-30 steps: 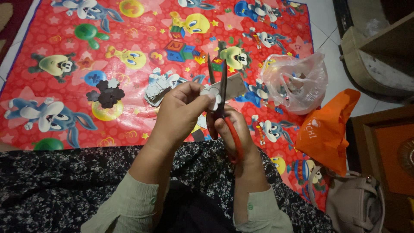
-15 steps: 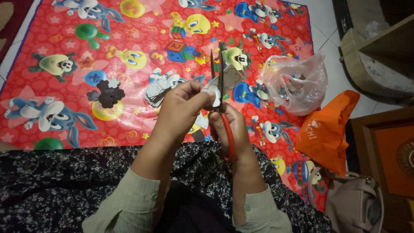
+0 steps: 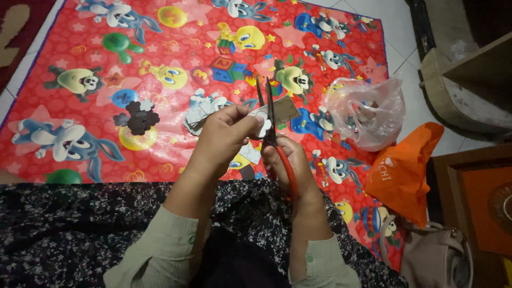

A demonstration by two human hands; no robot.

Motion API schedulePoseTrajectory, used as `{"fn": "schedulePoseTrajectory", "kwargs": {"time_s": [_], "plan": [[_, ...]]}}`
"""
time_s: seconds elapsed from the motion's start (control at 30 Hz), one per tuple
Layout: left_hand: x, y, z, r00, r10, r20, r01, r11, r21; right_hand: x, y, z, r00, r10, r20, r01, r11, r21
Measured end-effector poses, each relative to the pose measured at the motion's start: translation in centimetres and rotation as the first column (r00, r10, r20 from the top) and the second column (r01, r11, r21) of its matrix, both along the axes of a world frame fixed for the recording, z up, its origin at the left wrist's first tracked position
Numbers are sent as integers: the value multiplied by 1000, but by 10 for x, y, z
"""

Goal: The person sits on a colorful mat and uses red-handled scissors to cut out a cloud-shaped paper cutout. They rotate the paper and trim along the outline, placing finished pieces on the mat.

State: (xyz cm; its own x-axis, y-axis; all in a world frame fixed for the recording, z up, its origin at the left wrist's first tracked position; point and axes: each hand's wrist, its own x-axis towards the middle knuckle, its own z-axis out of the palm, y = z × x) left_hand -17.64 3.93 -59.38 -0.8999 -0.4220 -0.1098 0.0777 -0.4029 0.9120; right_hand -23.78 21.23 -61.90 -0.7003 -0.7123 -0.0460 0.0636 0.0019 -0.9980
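Note:
My left hand (image 3: pixel 223 140) pinches a small piece of grey card (image 3: pixel 277 113) with a white cut-out shape on it, held up over my lap. My right hand (image 3: pixel 290 165) grips red-handled scissors (image 3: pixel 273 136), blades pointing away from me and slightly apart, set into the card's near edge. Both hands hover above a red cartoon-print mat (image 3: pixel 160 69). On the mat just beyond my left hand lies a small stack of grey cut pieces (image 3: pixel 198 113), partly hidden by my fingers.
A dark flower-shaped cluster of cut-outs (image 3: pixel 137 117) lies on the mat to the left. A clear plastic bag (image 3: pixel 365 112) and an orange bag (image 3: pixel 402 170) sit at the right, with a beige handbag (image 3: pixel 434 258) and wooden furniture (image 3: pixel 469 90) beyond.
The scissors have shifted slightly left along the card, their blades a little more apart. My left hand has turned the card a bit. Nothing else moved.

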Motion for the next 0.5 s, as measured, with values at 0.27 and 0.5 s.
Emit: {"fn": "schedulePoseTrajectory", "kwargs": {"time_s": [0.27,0.5], "plan": [[1,-3,-1,999,-32,-27,29,995,-100,0,2,7,994,108,-4,-109,993,-42],[1,-6,0,998,-56,4,56,991,-121,0,4,9,997,75,9,-76,997,18]]}}
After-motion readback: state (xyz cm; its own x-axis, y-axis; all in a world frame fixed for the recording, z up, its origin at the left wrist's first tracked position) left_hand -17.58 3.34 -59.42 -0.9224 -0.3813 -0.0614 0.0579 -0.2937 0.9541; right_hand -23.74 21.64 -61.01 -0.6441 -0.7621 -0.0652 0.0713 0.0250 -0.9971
